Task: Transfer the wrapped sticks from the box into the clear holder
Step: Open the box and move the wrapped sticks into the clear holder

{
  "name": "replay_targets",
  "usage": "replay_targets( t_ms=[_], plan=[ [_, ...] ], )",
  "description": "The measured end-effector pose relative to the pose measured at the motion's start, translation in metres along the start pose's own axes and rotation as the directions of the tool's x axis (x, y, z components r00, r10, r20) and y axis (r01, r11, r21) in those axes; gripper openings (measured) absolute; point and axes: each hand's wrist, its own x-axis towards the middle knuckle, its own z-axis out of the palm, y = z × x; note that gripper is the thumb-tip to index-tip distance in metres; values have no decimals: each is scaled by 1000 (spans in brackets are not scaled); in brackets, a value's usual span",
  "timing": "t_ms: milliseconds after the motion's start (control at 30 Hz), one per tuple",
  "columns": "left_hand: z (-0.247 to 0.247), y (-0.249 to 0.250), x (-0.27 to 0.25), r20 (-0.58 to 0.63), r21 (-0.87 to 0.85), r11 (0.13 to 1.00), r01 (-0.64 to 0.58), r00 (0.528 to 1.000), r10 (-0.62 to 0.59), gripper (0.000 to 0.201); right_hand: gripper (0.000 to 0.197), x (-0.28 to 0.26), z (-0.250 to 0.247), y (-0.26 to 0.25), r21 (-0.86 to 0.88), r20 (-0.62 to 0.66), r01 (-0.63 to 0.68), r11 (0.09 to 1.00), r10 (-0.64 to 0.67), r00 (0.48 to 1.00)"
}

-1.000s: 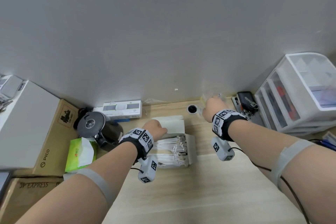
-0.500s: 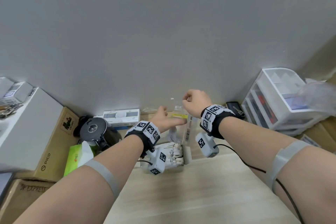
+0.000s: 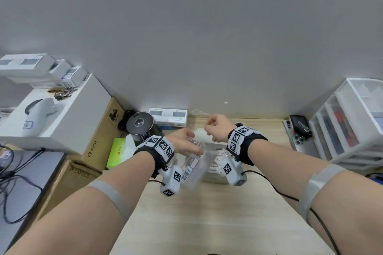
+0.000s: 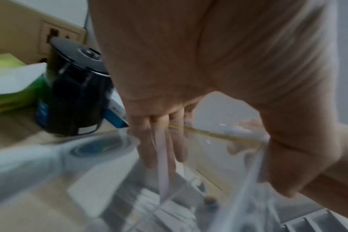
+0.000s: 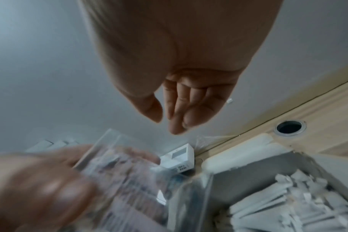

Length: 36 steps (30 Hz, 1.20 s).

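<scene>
Left hand wraps its fingers round the clear holder, held tilted in the air just above the box. Right hand, also above the box, has its fingers curled in with nothing seen in them. Wrapped sticks lie inside the box. Risk: the slick, tilted holder slips, or the sticks miss its mouth.

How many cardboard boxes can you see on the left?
2. The PICO box stands beside the white box; the EXPRESS box lies in front of it, nearer the person. More may be hidden out of frame.
</scene>
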Motion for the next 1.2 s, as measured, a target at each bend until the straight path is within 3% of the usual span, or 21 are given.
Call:
replay_targets(
  t_ms=[100, 200, 300, 733, 900, 1200],
  plan=[
    [-7, -23, -15, 37, 149, 989, 6, 999, -12, 102, 14, 3, 18, 11, -267, 111, 9, 964, 21, 994],
    [-4, -46, -23, 42, 212, 977, 33, 998, -43, 97, 30, 5, 38, 30, -567, 242, 63, 821, 93, 966],
    [6, -61, -28, 36, 241, 970, 41, 998, -51, 83, 49, 10, 58, 51, -684, 292, 117, 720, 124, 948],
    [19, -83, -11, 148, 156, 988, 5, 989, -29, 81, 72, 31, 104, 82, -898, 234, 166, 408, 122, 964],
    [19, -88, -5, 183, 110, 994, 16, 982, -36, 80, 60, 36, 113, 80, -939, 216, 167, 300, 137, 967],
    [16, -89, 0, 198, 80, 996, 43, 979, -58, 77, 30, 36, 102, 61, -906, 304, 205, 370, 233, 924]
  ],
)
